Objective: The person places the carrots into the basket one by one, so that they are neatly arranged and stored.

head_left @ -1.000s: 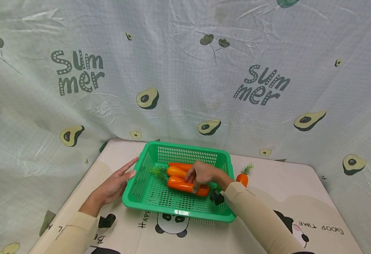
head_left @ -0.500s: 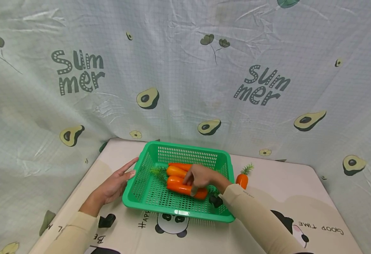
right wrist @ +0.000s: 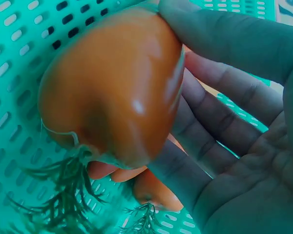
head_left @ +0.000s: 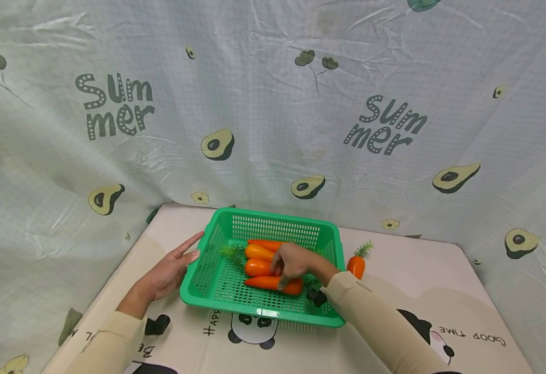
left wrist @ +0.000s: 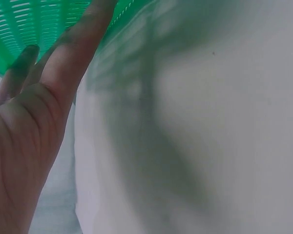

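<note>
Inside the green plastic basket (head_left: 265,312), my right hand (head_left: 295,261) holds the thick end of the front carrot (head_left: 265,282), whose pointed tip faces left. In the right wrist view, thumb and fingers lie on either side of that carrot's broad orange end (right wrist: 117,83), with a leafy green tuft (right wrist: 63,195) hanging below. Just behind it lies another carrot (head_left: 256,267), its right part covered by the hand. Farther back are a lighter orange carrot (head_left: 258,253) and a thin-tipped one (head_left: 264,243). My left hand (head_left: 172,270) touches the basket's left side with straight fingers.
Outside the basket, to its right, another carrot (head_left: 356,266) with a green top lies on the pale printed table cover (head_left: 422,270). A patterned curtain (head_left: 263,104) stands behind and at both sides. Black wrist cameras (head_left: 157,325) sit on both wrists.
The front carrot has shifted toward the near side of the basket, and its pointed tip now shows apart from the carrot behind. My right hand moved slightly nearer with it; the left stayed still.
</note>
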Available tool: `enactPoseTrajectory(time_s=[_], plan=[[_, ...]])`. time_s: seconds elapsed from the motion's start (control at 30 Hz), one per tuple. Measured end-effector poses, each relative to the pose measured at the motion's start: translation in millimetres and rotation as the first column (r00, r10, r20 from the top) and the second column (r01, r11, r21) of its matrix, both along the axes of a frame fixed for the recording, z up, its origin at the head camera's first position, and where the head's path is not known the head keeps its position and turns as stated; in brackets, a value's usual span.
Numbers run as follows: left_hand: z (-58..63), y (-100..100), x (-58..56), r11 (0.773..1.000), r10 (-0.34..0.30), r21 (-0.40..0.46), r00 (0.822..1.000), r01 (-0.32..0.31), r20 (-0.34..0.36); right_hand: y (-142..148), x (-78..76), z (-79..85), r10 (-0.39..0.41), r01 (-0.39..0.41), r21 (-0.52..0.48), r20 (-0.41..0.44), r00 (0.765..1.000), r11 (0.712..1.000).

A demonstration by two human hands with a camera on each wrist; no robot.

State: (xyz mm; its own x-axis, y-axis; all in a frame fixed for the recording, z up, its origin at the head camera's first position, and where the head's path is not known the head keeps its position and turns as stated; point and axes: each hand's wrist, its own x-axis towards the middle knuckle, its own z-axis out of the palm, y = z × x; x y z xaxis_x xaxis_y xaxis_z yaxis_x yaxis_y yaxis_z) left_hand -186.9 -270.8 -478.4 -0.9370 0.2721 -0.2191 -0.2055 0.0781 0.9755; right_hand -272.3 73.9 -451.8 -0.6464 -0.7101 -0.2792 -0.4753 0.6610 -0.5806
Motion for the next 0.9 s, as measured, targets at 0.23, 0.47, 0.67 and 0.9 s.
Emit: enactPoseTrajectory(time_s=[0.23,0.47,0.67,0.9], plan=[[-0.9,0,-0.2,1.0,0.005,-0.008,1.0,-0.005,-0.004,-3,1.8,-0.8,0.039,-0.036,0.038,-0.077,0.996,0.999],[-0.9,1,-1.2,1.0,0.007,-0.021,1.0,-0.007,0.0,-4,5.3,2.4,0.079,-0.073,0.07,-0.086,0.993,0.995],[-2.2,0,-1.8,1.0,0.0,-0.024,1.0,-0.001,-0.016,3,2.4,7.8,-0.025,0.027,0.029,-0.078,0.997,0.999],[-3.2,-1,-1.8,1.0,-0.009,-0.023,1.0,0.009,-0.022,27,-5.2,27.6,-0.134,0.128,-0.131,-0.038,0.99,0.983]])
